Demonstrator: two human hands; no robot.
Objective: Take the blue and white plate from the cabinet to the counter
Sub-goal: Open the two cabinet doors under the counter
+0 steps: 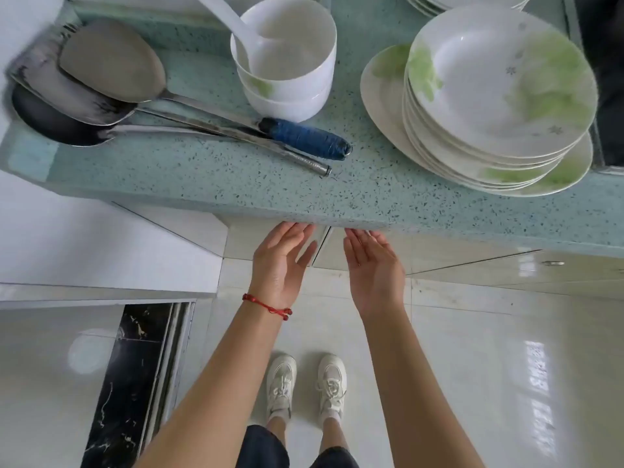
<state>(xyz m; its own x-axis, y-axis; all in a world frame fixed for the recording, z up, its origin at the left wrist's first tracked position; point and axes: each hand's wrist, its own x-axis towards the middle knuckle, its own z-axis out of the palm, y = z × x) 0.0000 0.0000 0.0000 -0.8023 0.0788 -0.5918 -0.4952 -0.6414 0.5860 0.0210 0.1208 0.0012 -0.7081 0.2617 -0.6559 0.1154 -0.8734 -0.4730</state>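
No blue and white plate is in view. My left hand (283,261), with a red string on its wrist, and my right hand (373,265) are both open and empty, palms facing each other. Their fingertips reach up under the front edge of the speckled green counter (236,184). Between the hands runs the seam where two pale cabinet doors (337,251) meet below the counter. The doors look shut or barely ajar, and the cabinet's inside is hidden.
On the counter stand a stack of white and green plates (489,106) at the right, stacked white bowls (287,59) holding a white ladle, and metal ladles and spatulas (101,86) at the left, one with a blue-wrapped handle (307,138). A dark sink (607,79) lies far right.
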